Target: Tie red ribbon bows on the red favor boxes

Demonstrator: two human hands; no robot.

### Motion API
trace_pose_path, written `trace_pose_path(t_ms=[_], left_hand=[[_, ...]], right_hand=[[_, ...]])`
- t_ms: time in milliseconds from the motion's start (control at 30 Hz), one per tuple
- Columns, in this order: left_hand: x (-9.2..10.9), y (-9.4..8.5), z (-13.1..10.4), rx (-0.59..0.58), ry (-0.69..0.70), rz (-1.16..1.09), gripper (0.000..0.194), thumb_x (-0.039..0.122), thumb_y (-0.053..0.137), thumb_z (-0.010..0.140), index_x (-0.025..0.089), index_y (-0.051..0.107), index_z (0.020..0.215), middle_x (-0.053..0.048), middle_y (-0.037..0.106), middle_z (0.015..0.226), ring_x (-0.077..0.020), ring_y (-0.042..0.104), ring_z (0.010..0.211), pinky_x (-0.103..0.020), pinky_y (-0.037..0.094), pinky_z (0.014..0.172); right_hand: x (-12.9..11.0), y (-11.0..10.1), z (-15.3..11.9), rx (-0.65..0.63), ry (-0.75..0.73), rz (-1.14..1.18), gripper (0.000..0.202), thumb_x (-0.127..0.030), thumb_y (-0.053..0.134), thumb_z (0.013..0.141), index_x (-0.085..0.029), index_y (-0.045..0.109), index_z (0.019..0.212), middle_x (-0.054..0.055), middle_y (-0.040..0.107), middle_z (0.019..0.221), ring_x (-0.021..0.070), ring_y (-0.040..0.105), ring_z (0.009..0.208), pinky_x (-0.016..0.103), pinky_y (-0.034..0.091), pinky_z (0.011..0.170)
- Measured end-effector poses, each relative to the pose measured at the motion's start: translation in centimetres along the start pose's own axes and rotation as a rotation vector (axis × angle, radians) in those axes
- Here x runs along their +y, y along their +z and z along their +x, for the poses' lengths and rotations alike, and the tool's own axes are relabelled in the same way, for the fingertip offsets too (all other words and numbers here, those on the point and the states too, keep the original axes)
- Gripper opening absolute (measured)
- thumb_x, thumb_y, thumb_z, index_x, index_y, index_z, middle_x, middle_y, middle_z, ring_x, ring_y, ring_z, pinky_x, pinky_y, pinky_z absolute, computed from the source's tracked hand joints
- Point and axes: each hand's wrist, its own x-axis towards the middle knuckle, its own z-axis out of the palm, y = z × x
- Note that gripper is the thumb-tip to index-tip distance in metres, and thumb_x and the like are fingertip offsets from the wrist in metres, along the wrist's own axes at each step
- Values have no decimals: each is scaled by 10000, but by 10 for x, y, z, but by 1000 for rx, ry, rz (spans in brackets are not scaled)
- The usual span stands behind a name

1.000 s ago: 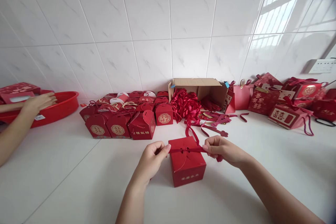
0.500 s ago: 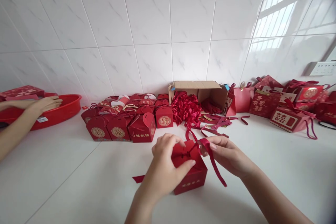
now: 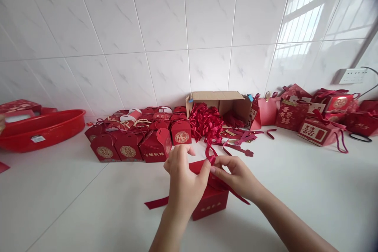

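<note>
White tiles [image 3: 165, 12] up back, a pale table [image 3: 100, 212] beneath, red tub [image 3: 60, 128] at left, and on the table before us sits our box [image 3: 210, 207]: our left hand [image 3: 186, 177] curls over it, thumb at the ribbon [image 3: 212, 160], gripping or not we can't tell; our right hand [image 3: 236, 175] pinches that ribbon

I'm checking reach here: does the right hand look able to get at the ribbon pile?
Probably yes: the ribbon pile lies ahead with nothing tall between, though the right hand would first have to release the ribbon it pinches.
</note>
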Motion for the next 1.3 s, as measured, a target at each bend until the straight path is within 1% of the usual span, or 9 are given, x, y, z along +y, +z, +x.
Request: trace_pose_path(t_ms=[133, 233, 367, 500, 733, 867, 1000, 1133, 1300], left_hand=[[-12, -18, -2, -261, -41, -122, 225, 286, 590, 769, 245, 449, 940, -35, 558, 1012, -229, 511, 1033, -376, 354, 921], [-30, -28, -2, -416, -173, -153, 189, 369, 559, 807, 245, 472, 921, -31, 561, 1020, -219, 510, 1031, -349, 364, 913], [-51, -26, -3, -542, -421, -155, 327, 543, 504, 815, 221, 457, 794, 2, 530, 811, -185, 522, 792, -302, 400, 737], [-58, -27, -1, -654, -461, -272, 398, 562, 513, 803, 201, 434, 654, 43, 429, 635, -128, 432, 594, -244, 348, 586], [-38, -57, 8, -560, -243, -179, 206, 409, 608, 783, 218, 587, 711, 14, 572, 718, -161, 522, 681, -247, 390, 631], [-8, -65, 20, -579, 121, 57, 180, 268, 475, 858, 289, 653, 838, -9, 621, 902, -208, 542, 863, -345, 380, 846], [15, -52, 46, -649, 390, 190, 314, 123, 402, 827, 285, 661, 758, -11, 609, 926, -213, 516, 917, -420, 309, 955], [12, -29, 64, -652, 412, 249, 247, 163, 467, 805, 294, 676, 783, -18, 604, 1003, -240, 476, 1012, -421, 326, 945], [-8, -31, 39, -208, 198, 182, 154, 228, 464, 855, 241, 583, 952, -51, 600, 1020, -234, 514, 987, -447, 332, 952]], right_hand=[[3, 11, 0, 150, -35, 34, 260, -412, 577, 859, -184, 619, 740, 24, 565, 810, 156, 496, 755, 270, 421, 699], [4, 15, -1, 90, 21, 178, 283, -459, 575, 852, -188, 608, 777, 36, 590, 836, 170, 539, 778, 275, 461, 689], [2, 19, -3, 27, 63, 243, 300, -480, 536, 873, -192, 609, 832, 45, 631, 849, 182, 584, 807, 308, 488, 759], [0, 21, -4, 47, 55, 143, 296, -450, 490, 901, -193, 594, 798, 37, 639, 808, 169, 584, 752, 282, 471, 698], [-8, 29, -4, 180, 101, -41, 179, -305, 502, 837, -193, 552, 708, 17, 602, 649, 167, 529, 635, 272, 407, 591], [-9, 33, -2, 193, 115, -130, 124, -226, 508, 786, -191, 591, 701, 13, 594, 645, 157, 512, 607, 264, 388, 561], [-9, 32, -2, 127, -19, -238, 190, -152, 489, 764, -192, 510, 580, -17, 511, 565, 129, 414, 566, 258, 333, 547], [-11, 30, -4, 69, -64, -215, 238, -243, 527, 814, -189, 510, 582, -13, 536, 591, 134, 427, 591, 263, 346, 570], [-9, 32, -4, 94, -34, -116, 331, -358, 490, 881, -182, 585, 618, 26, 640, 662, 165, 535, 660, 284, 403, 642]])
